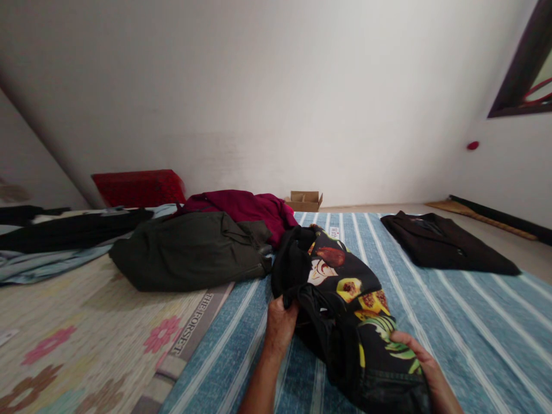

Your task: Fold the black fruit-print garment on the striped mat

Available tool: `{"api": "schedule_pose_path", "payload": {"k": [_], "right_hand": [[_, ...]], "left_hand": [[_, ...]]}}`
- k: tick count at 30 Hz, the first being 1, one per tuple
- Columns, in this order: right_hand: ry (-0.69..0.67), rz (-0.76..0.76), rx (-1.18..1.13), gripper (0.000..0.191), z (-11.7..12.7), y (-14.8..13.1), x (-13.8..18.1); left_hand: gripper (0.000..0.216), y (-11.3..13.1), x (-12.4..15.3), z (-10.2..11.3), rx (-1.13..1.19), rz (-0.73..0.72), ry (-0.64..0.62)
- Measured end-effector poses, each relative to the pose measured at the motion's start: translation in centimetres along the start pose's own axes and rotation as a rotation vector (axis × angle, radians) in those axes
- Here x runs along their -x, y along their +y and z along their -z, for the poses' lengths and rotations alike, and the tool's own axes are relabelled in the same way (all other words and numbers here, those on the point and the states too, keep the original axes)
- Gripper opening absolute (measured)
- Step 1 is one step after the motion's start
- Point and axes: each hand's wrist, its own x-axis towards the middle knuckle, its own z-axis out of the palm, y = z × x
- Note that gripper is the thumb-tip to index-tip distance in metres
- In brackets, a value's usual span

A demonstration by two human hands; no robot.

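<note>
- L hand (280, 325): closed on the black edge of the floral garment (349, 293).
- R hand (420, 359): fingers curved over the garment's near end; can't tell if it really grips.
- Garment lies bunched on the striped blue mat (474, 322).
- Step, I judge: handling the bunched cloth w/ both hands; the next move needs a free edge.

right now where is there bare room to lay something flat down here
The striped blue sheet is bare between the printed garment and the folded black garment. The floral mat is bare before the dark green garment. Crowded behind it: maroon garment, black clothes.
</note>
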Motion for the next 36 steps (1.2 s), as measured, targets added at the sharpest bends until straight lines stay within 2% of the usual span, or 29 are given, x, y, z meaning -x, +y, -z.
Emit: {"api": "schedule_pose_path", "payload": {"k": [7, 18, 36], "right_hand": [[0.016, -0.029, -0.007, 0.029, -0.2, -0.2, 0.4], [0.01, -0.085, -0.041, 0.031, -2.3, -1.4, 2.1], [0.011, -0.081, -0.036, 0.037, -2.1, -1.3, 2.1]], "left_hand": [[0.037, -0.2, 0.1, 0.0, 0.005, 0.009, 0.009], [0.041, -0.2, -0.1, 0.0, -0.033, 0.037, 0.016], [0.042, 0.1, -0.1, 0.0, -0.023, 0.004, 0.014]]}}
